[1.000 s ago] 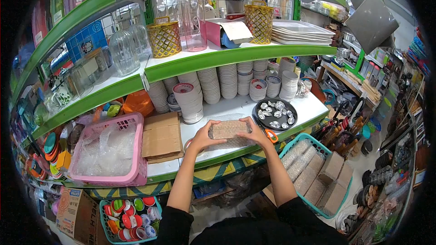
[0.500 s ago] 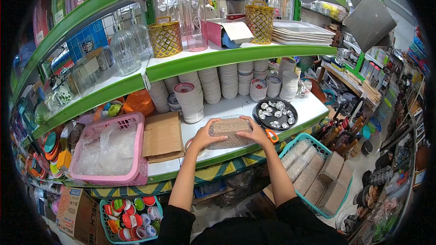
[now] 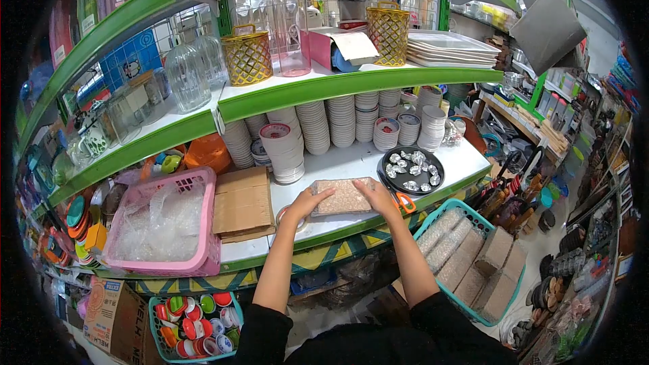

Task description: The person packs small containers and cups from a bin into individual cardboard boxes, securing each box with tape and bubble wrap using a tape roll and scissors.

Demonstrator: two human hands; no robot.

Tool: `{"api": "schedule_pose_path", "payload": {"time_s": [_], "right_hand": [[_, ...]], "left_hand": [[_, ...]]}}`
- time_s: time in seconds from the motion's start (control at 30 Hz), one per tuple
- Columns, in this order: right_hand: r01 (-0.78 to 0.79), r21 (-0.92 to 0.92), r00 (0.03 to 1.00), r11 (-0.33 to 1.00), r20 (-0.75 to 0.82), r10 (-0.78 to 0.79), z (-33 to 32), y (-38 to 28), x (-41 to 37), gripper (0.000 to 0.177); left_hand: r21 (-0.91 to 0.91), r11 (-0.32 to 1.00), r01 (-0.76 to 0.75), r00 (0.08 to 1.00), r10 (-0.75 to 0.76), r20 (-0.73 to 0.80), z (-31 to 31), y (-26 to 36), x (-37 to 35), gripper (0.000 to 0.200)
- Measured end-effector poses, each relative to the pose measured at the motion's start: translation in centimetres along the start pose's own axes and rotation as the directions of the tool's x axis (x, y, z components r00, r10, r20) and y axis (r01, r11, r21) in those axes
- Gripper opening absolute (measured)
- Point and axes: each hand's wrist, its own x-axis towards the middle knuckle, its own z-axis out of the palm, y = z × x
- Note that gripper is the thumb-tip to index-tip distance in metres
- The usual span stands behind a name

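Observation:
A bubble-wrapped block-shaped package (image 3: pixel 343 197) is held between my two hands at the front of the white shelf. My left hand (image 3: pixel 305 204) grips its left end and my right hand (image 3: pixel 380 199) its right end, thumbs on the face toward me. What is inside the wrap cannot be made out. Beside my left wrist shows part of a tan ring, perhaps a tape roll (image 3: pixel 301 225). Orange-handled scissors (image 3: pixel 405 203) lie just right of my right hand. Behind them is a round black tray (image 3: pixel 399 180) with clear, faceted, gem-like pieces (image 3: pixel 414 169).
Stacked small white bowls (image 3: pixel 287 155) line the back of the shelf. Left are flattened cardboard (image 3: pixel 242 203) and a pink basket (image 3: pixel 211 230) of bubble wrap. A teal basket (image 3: pixel 519 284) with wrapped packages stands lower right; another teal basket (image 3: pixel 159 338) holds colourful lids lower left.
The package has turned in my hands, so a lighter, flatter face now shows. My hands have shifted slightly and still hold both ends.

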Motion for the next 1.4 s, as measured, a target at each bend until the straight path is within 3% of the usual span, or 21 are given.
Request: {"api": "schedule_pose_path", "payload": {"time_s": [0.1, 0.17, 0.2, 0.27, 0.33, 0.4, 0.47, 0.5, 0.57, 0.6, 0.67, 0.8, 0.9, 0.97, 1.07, 1.1, 1.13, 1.2, 1.37, 1.4], "right_hand": [[-0.021, 0.006, 1.0, 1.0, 0.014, 0.021, -0.2, 0.1, 0.4, 0.06], [-0.027, 0.053, 0.998, 0.998, 0.055, 0.024, -0.9, -1.2, 0.4, 0.064], [-0.059, -0.008, 0.997, 0.998, 0.055, 0.059, -1.2, -1.5, 0.5, 0.07], [-0.09, -0.069, 0.994, 0.994, 0.051, 0.094, -1.0, -1.3, 1.1, 0.077], [-0.187, 0.05, 0.98, 0.981, 0.081, 0.182, 0.0, 1.0, 2.9, 0.086], [-0.131, 0.024, 0.99, 0.991, 0.054, 0.129, 0.1, 1.5, 3.1, 0.085], [-0.074, -0.002, 0.997, 0.997, 0.031, 0.074, -0.1, 0.2, 2.7, 0.085], [-0.028, 0.091, 0.999, 0.995, 0.029, 0.025, -0.5, -1.2, 2.0, 0.082], [0.018, 0.182, 0.999, 0.983, 0.024, -0.023, -0.6, -2.0, 1.5, 0.078], [-0.019, 0.28, 0.996, 0.96, 0.086, -0.005, -0.5, -2.0, 1.6, 0.075], [-0.058, 0.371, 0.989, 0.927, 0.147, 0.003, -0.3, -1.3, 2.0, 0.072], [-0.089, 0.125, 0.996, 0.988, 0.031, 0.086, -0.7, -0.9, 1.7, 0.072], [-0.121, -0.065, 0.992, 0.991, -0.032, 0.119, -1.5, -2.8, -0.1, 0.076], [-0.106, -0.158, 0.994, 0.982, -0.03, 0.103, -1.4, -3.5, -1.0, 0.082], [-0.119, -0.242, 0.992, 0.963, -0.068, 0.106, -0.7, -4.2, -2.5, 0.081], [-0.123, -0.25, 0.99, 0.961, -0.104, 0.099, -0.4, -4.4, -2.9, 0.078], [-0.126, -0.257, 0.986, 0.958, -0.139, 0.092, -0.1, -4.8, -3.4, 0.075], [-0.129, -0.285, 0.986, 0.95, -0.135, 0.093, 0.3, -4.9, -4.0, 0.071], [-0.079, -0.269, 0.979, 0.96, -0.204, 0.024, 1.1, -4.4, -5.7, 0.061], [-0.05, -0.262, 0.967, 0.964, -0.253, -0.019, 1.4, -4.3, -6.1, 0.056]], "left_hand": [[-0.019, 1.0, 0.008, 0.999, -0.007, 0.032, -0.1, 1.4, -0.6, 0.091], [0.149, 0.987, 0.065, 0.998, -0.066, 0.0, -0.4, 0.9, 0.1, 0.102], [0.149, 0.987, 0.065, 0.998, -0.066, 0.001, -0.6, 1.3, 0.1, 0.102], [0.361, 0.918, 0.164, 0.986, -0.156, -0.053, -1.0, 2.2, 0.1, 0.108], [0.322, 0.934, 0.157, 0.988, -0.144, -0.064, -1.0, 1.8, 0.6, 0.107], [0.282, 0.948, 0.147, 0.989, -0.132, -0.072, -0.8, 1.0, 1.5, 0.107], [0.235, 0.971, 0.035, 0.995, -0.011, -0.101, -0.7, -0.2, 2.4, 0.091], [0.235, 0.971, 0.035, 0.995, -0.011, -0.102, -0.5, 0.0, 2.1, 0.091], [0.283, 0.932, -0.225, 0.906, 0.308, -0.292, 0.2, 1.0, 0.9, 0.066], [0.283, 0.932, -0.226, 0.905, 0.308, -0.292, 0.4, 1.7, 0.2, 0.066], [0.472, 0.845, -0.251, 0.832, 0.438, -0.34, 0.7, 2.9, -1.0, 0.047], [0.538, 0.801, -0.263, 0.79, 0.499, -0.357, 1.7, 1.6, -1.2, 0.046], [0.592, 0.781, -0.199, 0.836, 0.451, -0.314, 3.3, 1.6, -3.0, 0.055], [0.481, 0.842, -0.243, 0.779, 0.465, -0.421, 5.0, 1.2, -3.9, 0.07], [0.334, 0.921, -0.2, 0.82, 0.344, -0.458, 6.8, 1.4, -5.1, 0.083], [0.184, 0.96, -0.213, 0.862, 0.273, -0.428, 7.4, 1.4, -5.3, 0.091], [0.182, 0.96, -0.211, 0.863, 0.271, -0.427, 7.9, 1.1, -5.2, 0.091], [-0.066, 0.996, -0.059, 0.937, 0.033, -0.347, 8.8, 0.7, -4.9, 0.097], [-0.223, 0.973, -0.057, 0.968, -0.002, -0.252, 9.7, 1.1, -4.9, 0.104], [-0.333, 0.941, -0.062, 0.975, -0.013, -0.22, 9.8, 1.7, -5.2, 0.105]]}}
